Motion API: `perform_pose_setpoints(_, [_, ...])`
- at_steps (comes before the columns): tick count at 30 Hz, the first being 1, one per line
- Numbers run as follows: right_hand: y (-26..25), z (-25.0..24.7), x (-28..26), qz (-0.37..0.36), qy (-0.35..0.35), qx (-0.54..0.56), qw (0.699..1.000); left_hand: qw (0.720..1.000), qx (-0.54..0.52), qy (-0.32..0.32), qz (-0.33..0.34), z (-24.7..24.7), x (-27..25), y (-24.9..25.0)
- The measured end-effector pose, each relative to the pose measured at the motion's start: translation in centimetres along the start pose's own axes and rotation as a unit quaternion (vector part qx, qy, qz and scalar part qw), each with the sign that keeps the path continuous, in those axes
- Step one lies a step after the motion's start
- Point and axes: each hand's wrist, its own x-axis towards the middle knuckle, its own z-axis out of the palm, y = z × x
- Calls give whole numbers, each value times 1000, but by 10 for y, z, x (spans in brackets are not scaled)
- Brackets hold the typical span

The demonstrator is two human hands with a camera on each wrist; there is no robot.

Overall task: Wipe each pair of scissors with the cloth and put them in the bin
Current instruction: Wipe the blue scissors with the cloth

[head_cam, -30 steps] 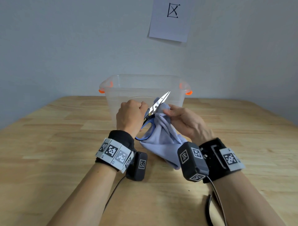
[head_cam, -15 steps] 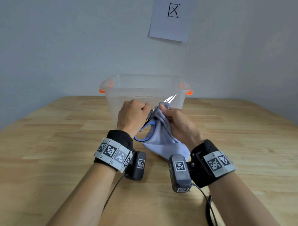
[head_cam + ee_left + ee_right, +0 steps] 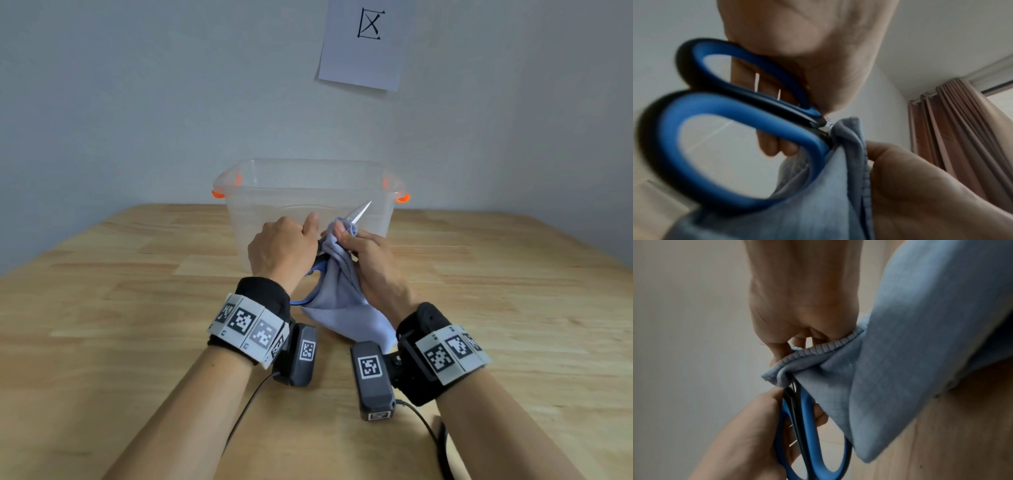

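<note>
Scissors (image 3: 359,213) with blue handle loops sit in the left hand (image 3: 282,248), whose fingers curl around the handles; the loops stick out below that hand toward the wrist, and the closed blades rise up and away from it, tilted to the right. Only the shiny tip shows above the cloth (image 3: 337,308). The right hand (image 3: 368,263), just beside the left and almost touching it, pinches the pale blue cloth around the blades, thumb and fingers pressed together on the fabric near the pivot. The rest of the cloth hangs down from that hand toward the right wrist, its lower corner reaching the wooden surface (image 3: 513,308). In the right wrist view the stitched hem of the cloth bunches under the fingers (image 3: 781,352), right above the handles. The clear bin (image 3: 308,192) with orange clips stands on the surface just beyond both hands, and the blade tip points toward its front wall. Above the hands, a paper sheet (image 3: 363,44) with a drawn mark hangs on the wall.
</note>
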Motion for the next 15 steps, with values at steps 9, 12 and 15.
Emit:
perform_pose_setpoints(9, [-5, 2, -2, -23, 64, 42, 997, 995, 14, 71, 66, 4, -7, 0])
perform_pose_setpoints(12, [-7, 6, -5, -49, 81, 43, 995, 993, 26, 65, 90, -1, -8, 2])
perform_pose_setpoints(15, [-7, 5, -6, -71, 108, 2, 992, 993, 29, 53, 102, -1, -8, 2])
